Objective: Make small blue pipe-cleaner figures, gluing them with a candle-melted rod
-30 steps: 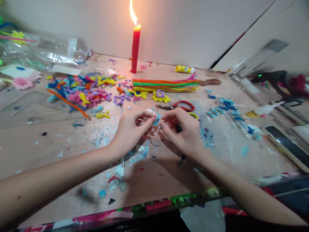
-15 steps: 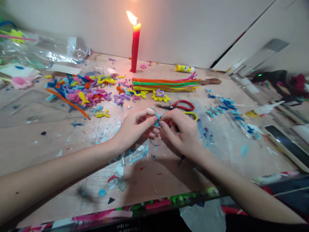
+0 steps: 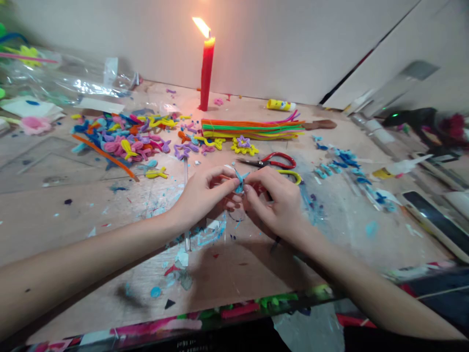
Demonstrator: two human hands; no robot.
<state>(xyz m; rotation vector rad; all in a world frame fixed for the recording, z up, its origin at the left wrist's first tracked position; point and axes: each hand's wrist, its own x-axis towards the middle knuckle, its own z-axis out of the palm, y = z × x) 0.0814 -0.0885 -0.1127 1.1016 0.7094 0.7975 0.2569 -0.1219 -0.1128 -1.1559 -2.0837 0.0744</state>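
Between the fingertips of both hands is a small light-blue pipe-cleaner piece (image 3: 240, 182) with thin ends sticking up. My left hand (image 3: 207, 193) pinches it from the left between thumb and forefinger, the other fingers curled beneath. From the right, my right hand (image 3: 276, 198) has its thumb and forefinger closed on the same piece. Just beyond the hands lie red-handled scissors (image 3: 274, 160). A yellow handle (image 3: 291, 176) shows partly behind my right hand. A clear stick (image 3: 186, 205) lies under my left wrist, partly covered.
A lit red candle (image 3: 206, 73) stands upright at the back. Near it lie a bundle of coloured pipe cleaners (image 3: 252, 128) and a glue stick (image 3: 280, 105). Bent pipe-cleaner pieces (image 3: 128, 142) are heaped at left; blue ones (image 3: 344, 156) lie at right, near a phone (image 3: 436, 220).
Both hands stay at almost the same spot, still pinching the light-blue piece. My right fingertips have shifted very slightly on it. The view has moved a little.
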